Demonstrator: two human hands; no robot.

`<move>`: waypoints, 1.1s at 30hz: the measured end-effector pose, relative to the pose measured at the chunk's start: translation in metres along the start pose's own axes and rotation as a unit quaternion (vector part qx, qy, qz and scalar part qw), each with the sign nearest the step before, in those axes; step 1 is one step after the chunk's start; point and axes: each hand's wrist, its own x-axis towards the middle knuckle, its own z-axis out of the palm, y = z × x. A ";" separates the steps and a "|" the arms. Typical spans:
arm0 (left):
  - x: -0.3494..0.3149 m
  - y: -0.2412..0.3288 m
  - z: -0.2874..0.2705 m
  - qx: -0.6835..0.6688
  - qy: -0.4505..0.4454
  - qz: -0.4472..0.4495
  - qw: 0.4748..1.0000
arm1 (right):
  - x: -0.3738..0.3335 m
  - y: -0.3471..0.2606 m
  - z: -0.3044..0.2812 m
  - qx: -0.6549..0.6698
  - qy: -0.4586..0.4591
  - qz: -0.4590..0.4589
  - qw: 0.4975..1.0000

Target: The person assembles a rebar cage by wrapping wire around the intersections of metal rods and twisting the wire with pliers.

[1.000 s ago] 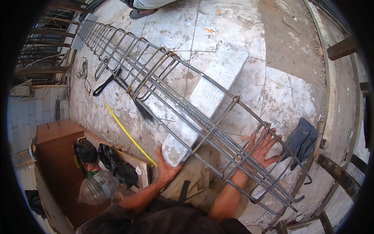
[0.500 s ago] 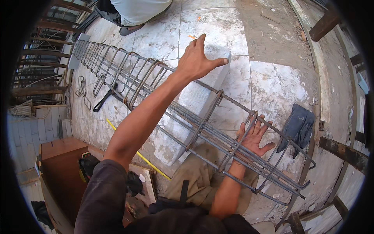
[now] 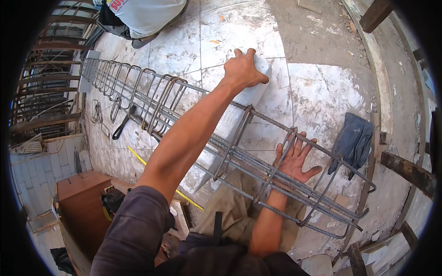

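A long rebar cage [image 3: 251, 110] of ribbed bars and square stirrups runs from the far left to the near right. Under its middle lies a whitish block [image 3: 251, 99], set crosswise. My left arm crosses over the cage, and my left hand [image 3: 244, 71] grips the block's far end, its fingertips bent over the edge and thumb at the right side. My right hand [image 3: 297, 161] is open behind the bars near the cage's right end, fingers spread; bars partly cover its wrist.
A dark cloth [image 3: 352, 142] lies right of the cage. A black-handled tool [image 3: 122, 126] and a yellow strip [image 3: 189, 200] are on the left. A brown wooden box [image 3: 80, 198] stands lower left. Another person [image 3: 154, 16] is at the top. Another block [image 3: 87, 73] supports the cage's far end.
My left hand has come down onto the block's far end, its fingers bending over it. The right hand keeps its spread pose. The view has shifted slightly.
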 end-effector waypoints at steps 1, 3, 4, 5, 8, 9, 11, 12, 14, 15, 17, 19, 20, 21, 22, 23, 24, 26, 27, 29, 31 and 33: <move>0.000 -0.004 -0.001 0.005 -0.008 -0.001 1.000 | 0.000 0.002 0.000 0.002 0.002 0.001 1.000; -0.004 -0.024 0.000 -0.050 0.019 0.004 0.999 | -0.002 0.009 -0.001 0.007 0.013 0.008 1.000; -0.008 -0.036 0.002 -0.104 0.048 0.015 0.993 | -0.006 0.011 -0.003 0.009 0.019 0.014 1.000; -0.019 -0.034 -0.010 -0.173 0.111 0.046 0.978 | -0.005 0.006 -0.003 0.006 0.016 0.008 1.000; -0.100 -0.065 -0.045 -0.287 0.338 0.117 0.889 | -0.002 -0.005 -0.004 -0.006 0.001 0.000 1.000; -0.130 -0.089 -0.038 -0.306 0.405 0.084 0.857 | -0.001 -0.006 -0.005 -0.017 -0.011 -0.004 1.000; -0.198 -0.145 -0.003 -0.320 0.438 -0.037 0.839 | -0.006 -0.006 -0.010 -0.022 0.025 0.015 0.999; -0.240 -0.180 0.026 -0.344 0.390 -0.119 0.846 | -0.015 -0.004 -0.013 -0.030 0.071 0.033 0.996; -0.320 -0.229 0.083 -0.302 0.291 -0.193 0.887 | -0.031 0.005 -0.016 -0.021 0.132 0.039 0.990; -0.354 -0.245 0.111 -0.279 0.242 -0.170 0.914 | -0.039 0.002 -0.020 -0.046 0.140 0.047 0.988; -0.395 -0.259 0.136 -0.258 0.203 -0.155 0.932 | -0.057 0.000 -0.025 -0.071 0.172 0.059 0.981; -0.400 -0.245 0.145 -0.316 0.119 -0.120 0.934 | -0.073 -0.036 -0.050 -0.113 0.169 0.065 0.977; -0.395 -0.237 0.142 -0.326 0.129 -0.110 0.930 | -0.078 -0.052 -0.061 -0.148 0.180 0.065 0.970; -0.390 -0.230 0.136 -0.277 0.116 -0.073 0.951 | -0.087 -0.061 -0.067 -0.157 0.171 0.066 0.970; -0.387 -0.226 0.130 -0.225 0.104 -0.036 0.968 | -0.093 -0.070 -0.069 -0.259 0.314 0.029 0.913; -0.394 -0.229 0.127 -0.229 0.102 -0.028 0.968 | -0.105 -0.071 -0.064 -0.350 0.450 -0.007 0.821; -0.399 -0.229 0.127 -0.236 0.105 -0.028 0.966 | -0.117 -0.075 -0.058 -0.357 0.446 -0.007 0.821; -0.406 -0.232 0.129 -0.221 0.098 -0.069 0.968 | -0.144 -0.067 -0.044 -0.334 0.485 0.077 0.805; -0.409 -0.234 0.131 -0.211 0.122 -0.069 0.967 | -0.157 -0.062 -0.038 -0.338 0.481 0.075 0.805; -0.409 -0.229 0.127 -0.215 0.112 -0.080 0.967 | -0.175 -0.051 -0.029 -0.385 0.493 0.137 0.768; -0.413 -0.221 0.123 -0.216 0.096 -0.092 0.967 | -0.187 -0.045 -0.021 -0.410 0.498 0.161 0.747; -0.414 -0.210 0.119 -0.218 0.093 -0.105 0.966 | -0.192 -0.042 -0.015 -0.435 0.478 0.202 0.736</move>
